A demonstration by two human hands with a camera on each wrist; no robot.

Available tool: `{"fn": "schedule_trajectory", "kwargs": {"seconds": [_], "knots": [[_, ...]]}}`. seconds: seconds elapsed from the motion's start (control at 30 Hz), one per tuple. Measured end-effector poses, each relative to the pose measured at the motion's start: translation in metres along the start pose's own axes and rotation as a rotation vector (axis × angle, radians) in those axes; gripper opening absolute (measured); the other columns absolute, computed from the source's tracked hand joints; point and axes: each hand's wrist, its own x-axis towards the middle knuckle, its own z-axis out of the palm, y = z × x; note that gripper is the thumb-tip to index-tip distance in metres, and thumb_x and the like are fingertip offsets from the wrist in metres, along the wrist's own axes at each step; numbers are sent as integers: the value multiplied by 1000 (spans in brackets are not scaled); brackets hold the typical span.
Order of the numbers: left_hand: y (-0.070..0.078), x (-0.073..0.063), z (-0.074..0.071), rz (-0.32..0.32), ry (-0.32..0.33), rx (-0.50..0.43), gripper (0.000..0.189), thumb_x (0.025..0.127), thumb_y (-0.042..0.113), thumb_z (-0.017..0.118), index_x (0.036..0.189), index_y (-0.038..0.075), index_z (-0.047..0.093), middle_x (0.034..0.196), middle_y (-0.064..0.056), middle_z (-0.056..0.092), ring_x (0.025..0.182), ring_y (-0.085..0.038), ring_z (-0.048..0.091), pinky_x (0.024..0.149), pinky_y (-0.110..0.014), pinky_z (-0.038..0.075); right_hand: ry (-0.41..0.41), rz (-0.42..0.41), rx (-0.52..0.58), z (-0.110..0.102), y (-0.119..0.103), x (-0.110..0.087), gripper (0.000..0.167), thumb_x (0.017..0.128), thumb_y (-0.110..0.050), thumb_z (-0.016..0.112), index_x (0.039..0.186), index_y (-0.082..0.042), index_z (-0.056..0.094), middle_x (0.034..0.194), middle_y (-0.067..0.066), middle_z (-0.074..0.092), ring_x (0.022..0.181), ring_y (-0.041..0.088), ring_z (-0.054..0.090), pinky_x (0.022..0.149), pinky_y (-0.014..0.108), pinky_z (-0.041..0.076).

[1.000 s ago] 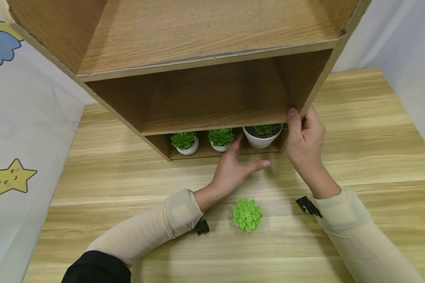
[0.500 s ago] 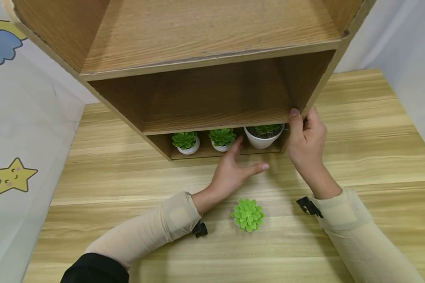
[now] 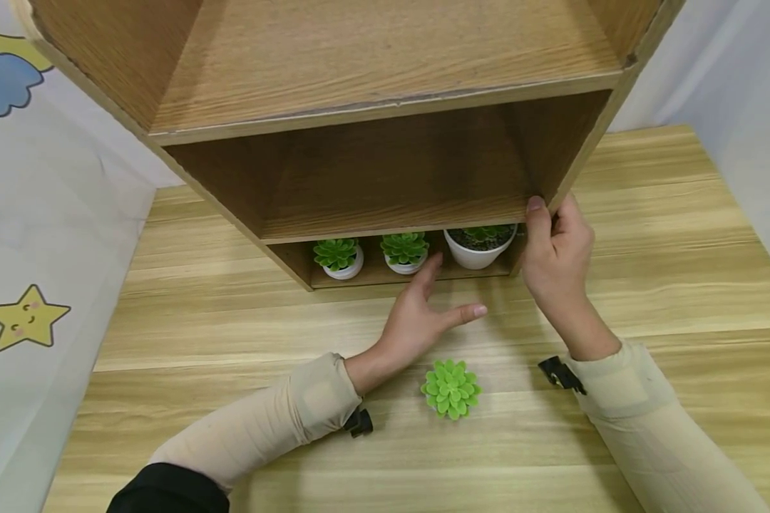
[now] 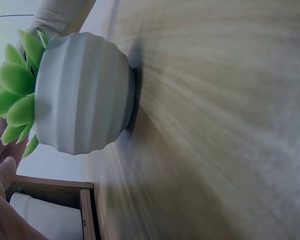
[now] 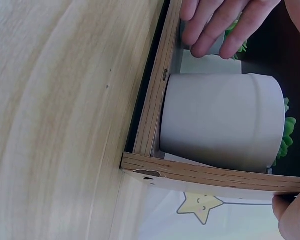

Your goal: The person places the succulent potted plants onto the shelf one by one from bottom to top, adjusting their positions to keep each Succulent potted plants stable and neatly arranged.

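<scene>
My right hand grips the right side panel of a wooden shelf unit, thumb on its front edge. My left hand is held with thumb spread and fingers extended, its fingertips at the front of the bottom compartment. Inside that compartment stand two small succulents, the left one and the middle one, and a larger white pot at the right end. The right wrist view shows this larger pot just inside the side panel. A bright green succulent in a ribbed white pot stands on the table in front.
The wood-grain table runs under the shelf unit and out to both sides. A white wall with a yellow star and a blue cloud stands at the left. Pale curtain-like fabric hangs at the right.
My left hand has drawn back slightly from the bottom compartment towards the front. My right hand keeps its grip on the shelf unit. The whole head view has shifted a little.
</scene>
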Motion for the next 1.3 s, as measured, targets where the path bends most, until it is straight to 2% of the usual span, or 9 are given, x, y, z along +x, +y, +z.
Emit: {"fn": "schedule_trajectory", "kwargs": {"seconds": [0.2,0.5,0.67,0.87,1.3], "knots": [[-1,-2,0,-4,-7,15,104,77,38,85,156,10,24,157,-6,27,140,-18,28,112,-30,27,-8,-2,12,0,-1,-1,25,100,-12,50,105,7,66,90,10,69,82,10,59,70,21,45],[-1,-7,-2,9,-14,47,102,76,40,85,155,12,27,156,-7,31,140,-18,30,112,-31,28,1,3,2,0,-2,-1,26,100,-13,50,101,7,66,83,-1,65,77,11,56,66,21,42],[-1,-8,-4,26,-5,83,101,76,43,85,155,13,29,154,-6,34,139,-15,31,112,-33,30,1,0,-7,0,-3,-1,26,100,-14,49,100,7,65,81,-2,63,74,11,54,64,21,41],[-3,-9,-6,38,-9,74,100,76,43,84,155,13,29,155,-3,33,139,-13,30,112,-33,29,8,-1,-22,-1,-3,-1,27,100,-13,48,101,7,65,77,-2,60,70,11,51,62,20,39],[-2,-13,-13,47,-29,78,99,77,42,84,155,12,29,155,0,33,140,-12,28,113,-35,28,6,10,-22,1,-1,-1,26,101,-12,49,102,7,66,84,3,65,75,9,54,66,20,41]]}}
